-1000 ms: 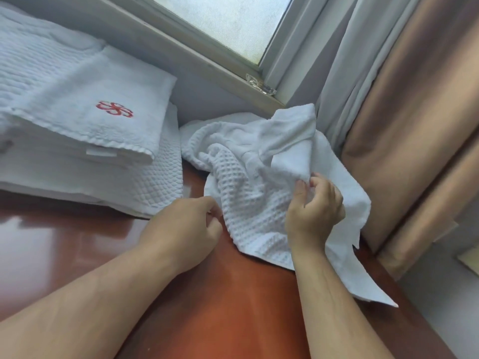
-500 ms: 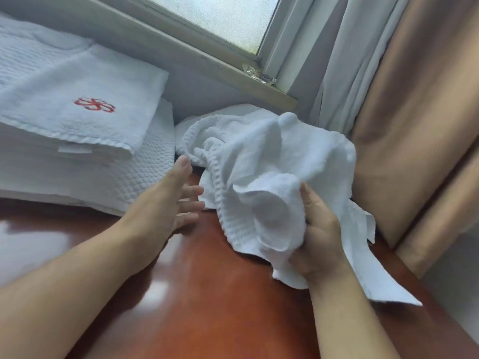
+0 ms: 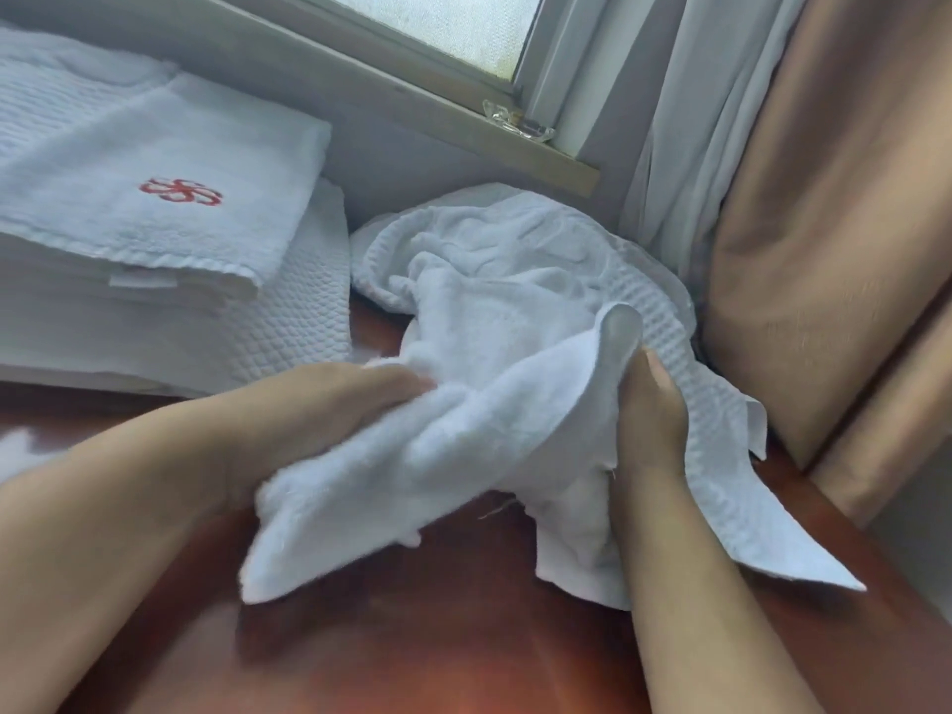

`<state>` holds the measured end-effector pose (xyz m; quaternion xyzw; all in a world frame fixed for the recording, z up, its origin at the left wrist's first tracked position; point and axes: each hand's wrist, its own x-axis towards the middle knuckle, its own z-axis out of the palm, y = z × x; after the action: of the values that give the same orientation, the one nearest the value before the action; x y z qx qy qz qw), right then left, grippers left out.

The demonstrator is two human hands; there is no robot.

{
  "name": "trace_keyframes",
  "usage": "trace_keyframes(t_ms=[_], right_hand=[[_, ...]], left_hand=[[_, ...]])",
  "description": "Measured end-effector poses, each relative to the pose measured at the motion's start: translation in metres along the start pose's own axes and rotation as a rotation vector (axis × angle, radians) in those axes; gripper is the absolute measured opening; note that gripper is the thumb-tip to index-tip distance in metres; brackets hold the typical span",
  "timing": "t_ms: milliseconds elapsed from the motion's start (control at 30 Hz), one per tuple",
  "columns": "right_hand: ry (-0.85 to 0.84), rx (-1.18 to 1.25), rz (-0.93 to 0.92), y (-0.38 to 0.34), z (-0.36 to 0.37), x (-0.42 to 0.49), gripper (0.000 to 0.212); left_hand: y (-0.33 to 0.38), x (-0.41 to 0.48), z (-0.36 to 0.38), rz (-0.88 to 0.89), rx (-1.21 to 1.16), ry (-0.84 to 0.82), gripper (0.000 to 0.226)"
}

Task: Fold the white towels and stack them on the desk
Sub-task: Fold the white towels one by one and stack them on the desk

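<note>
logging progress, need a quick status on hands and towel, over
Left hand and right hand both grip one white towel, bunched, unfolded, above the desk. Folded stack sits left. Crumpled waffle towel lies just behind it.

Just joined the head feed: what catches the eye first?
The left hand and right hand hold a crumpled white towel over the reddish desk, centre frame. A folded stack with a red logo sits at far left below the window; a beige curtain hangs at right.
</note>
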<state>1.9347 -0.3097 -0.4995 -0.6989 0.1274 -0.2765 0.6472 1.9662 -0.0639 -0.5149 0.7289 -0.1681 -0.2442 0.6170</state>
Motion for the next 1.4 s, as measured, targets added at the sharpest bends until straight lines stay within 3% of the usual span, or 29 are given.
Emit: trace_keyframes(t_ms=[100,167,267,367,467,633,767,833,900,967,1033,1100,1133,1200,1233,1267,1333,1400], right_hand=[[-0.055,-0.118,-0.035,0.006,0.002,-0.006,0.031],[-0.226,-0.192,-0.054,0.009,0.006,-0.017,0.042],[-0.356,-0.308,-0.149,0.009,0.009,-0.027,0.067],[-0.493,-0.387,-0.092,-0.001,0.009,-0.039,0.083],[-0.647,-0.512,-0.041,-0.012,0.000,-0.062,0.076],[-0.896,-0.747,-0.171,-0.022,-0.030,-0.113,0.052],[-0.883,-0.820,-0.201,-0.024,-0.023,-0.145,0.012],[-0.878,-0.749,-0.209,-0.041,-0.007,-0.155,0.009],[-0.849,-0.672,-0.219,-0.074,0.009,-0.162,0.023],[-0.820,-0.573,-0.207,-0.110,0.019,-0.170,0.035],[-0.842,-0.426,-0.152,-0.139,0.023,-0.175,0.046],[-0.865,-0.362,-0.065,-0.163,0.029,-0.175,0.061],[-0.848,-0.404,-0.048,-0.171,0.031,-0.175,0.068],[-0.818,-0.487,-0.044,-0.183,0.030,-0.173,0.069],[-0.770,-0.520,-0.032,-0.190,0.032,-0.170,0.071],[-0.762,-0.496,0.005,-0.196,0.031,-0.168,0.076],[-0.760,-0.361,0.179,-0.206,0.034,-0.169,0.085],[-0.758,-0.336,0.202,-0.207,0.032,-0.167,0.095]], left_hand=[[-0.002,-0.004,0.004,0.038,0.246,-0.023,0.039],[-0.005,-0.004,0.008,0.112,0.208,0.064,0.026],[-0.009,-0.007,0.009,0.228,0.151,0.109,0.032],[-0.008,-0.020,0.011,0.296,0.219,0.155,0.033],[-0.005,-0.042,0.018,0.318,0.289,0.191,0.034],[-0.018,-0.105,0.003,0.281,0.349,0.247,0.034],[-0.015,-0.171,-0.017,0.130,0.339,0.254,0.040],[0.002,-0.198,-0.019,0.095,0.282,0.288,0.035],[0.022,-0.219,-0.023,0.094,0.240,0.345,0.031],[0.041,-0.241,-0.030,0.070,0.126,0.411,0.040],[0.060,-0.269,-0.042,0.032,0.023,0.289,0.054],[0.058,-0.290,-0.043,0.076,-0.085,0.193,0.051],[0.057,-0.293,-0.052,0.031,-0.166,0.230,0.047],[0.071,-0.299,-0.056,-0.019,-0.114,0.415,0.044],[0.071,-0.306,-0.066,0.058,-0.167,0.311,0.040],[0.082,-0.310,-0.067,0.069,-0.275,0.108,0.049],[0.099,-0.317,-0.080,0.016,-0.523,0.143,0.061],[0.088,-0.313,-0.091,0.148,-0.620,0.030,0.070]])
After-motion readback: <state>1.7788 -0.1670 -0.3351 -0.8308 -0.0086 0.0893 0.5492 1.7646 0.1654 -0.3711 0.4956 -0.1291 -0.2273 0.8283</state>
